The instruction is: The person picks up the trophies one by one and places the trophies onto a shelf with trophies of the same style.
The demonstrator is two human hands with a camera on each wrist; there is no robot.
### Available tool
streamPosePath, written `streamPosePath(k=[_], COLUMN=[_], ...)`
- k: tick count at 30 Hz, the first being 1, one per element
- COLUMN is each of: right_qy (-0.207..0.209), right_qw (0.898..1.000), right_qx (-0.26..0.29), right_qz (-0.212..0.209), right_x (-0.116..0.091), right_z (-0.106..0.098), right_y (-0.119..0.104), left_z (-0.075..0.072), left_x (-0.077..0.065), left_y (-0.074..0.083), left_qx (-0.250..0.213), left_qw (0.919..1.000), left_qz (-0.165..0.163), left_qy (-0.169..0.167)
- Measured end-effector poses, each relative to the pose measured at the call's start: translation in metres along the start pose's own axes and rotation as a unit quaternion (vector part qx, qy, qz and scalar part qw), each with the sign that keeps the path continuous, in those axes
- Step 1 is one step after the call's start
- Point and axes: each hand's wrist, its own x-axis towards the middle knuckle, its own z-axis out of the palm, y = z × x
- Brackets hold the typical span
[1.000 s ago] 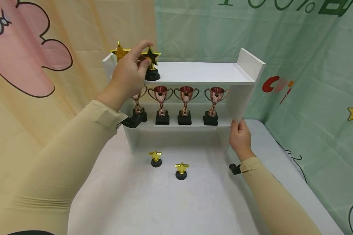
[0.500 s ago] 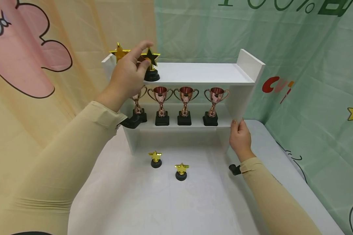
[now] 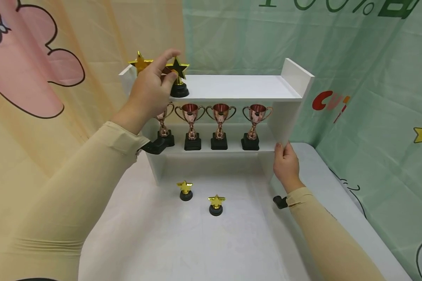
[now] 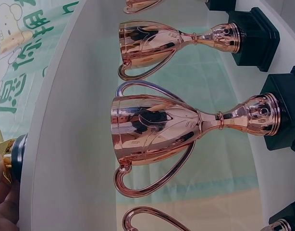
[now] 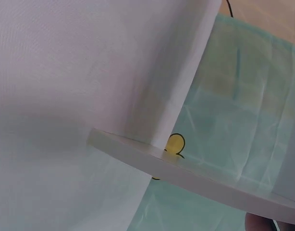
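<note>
With thumb and fingers, my left hand [image 3: 150, 93] pinches a gold star trophy [image 3: 179, 91] by its star at the left part of the white shelf's top board [image 3: 244, 86]. Its round black base sits close on the board, and in the left wrist view this base [image 4: 18, 156] shows beside my fingertips. A second star trophy [image 3: 139, 62] stands farther left, partly covered by my hand. My right hand [image 3: 286, 166] grips the shelf's right side panel [image 3: 291, 125] low down; in the right wrist view only a bit of its fingers [image 5: 257, 222] shows at the panel's edge [image 5: 186, 183].
Several copper-coloured cups, among them one near the middle [image 3: 219, 117], stand in a row on the middle board. Two smaller gold star trophies, a rear one [image 3: 185, 191] and a front one [image 3: 216, 205], stand on the white tabletop [image 3: 197, 249]. Printed curtains [image 3: 372, 97] hang behind.
</note>
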Motion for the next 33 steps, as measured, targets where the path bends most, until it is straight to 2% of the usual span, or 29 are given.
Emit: streamPosePath(k=[12, 21, 33], right_qy=[0.014, -0.016, -0.016], right_qw=[0.997, 0.999, 1.0], right_qx=[-0.056, -0.031, -0.024], right_qz=[-0.045, -0.006, -0.003], right_x=[0.014, 0.016, 0.018], right_z=[-0.009, -0.007, -0.004], right_y=[-0.013, -0.014, -0.013], left_z=[0.0, -0.001, -0.002], left_x=[0.0, 0.0, 0.001], left_y=[-0.002, -0.003, -0.005], left_qx=[-0.004, -0.006, -0.004], left_qw=[1.0, 1.0, 0.9999], left_qz=[-0.003, 0.004, 0.012], left_qy=[-0.002, 0.0, -0.006])
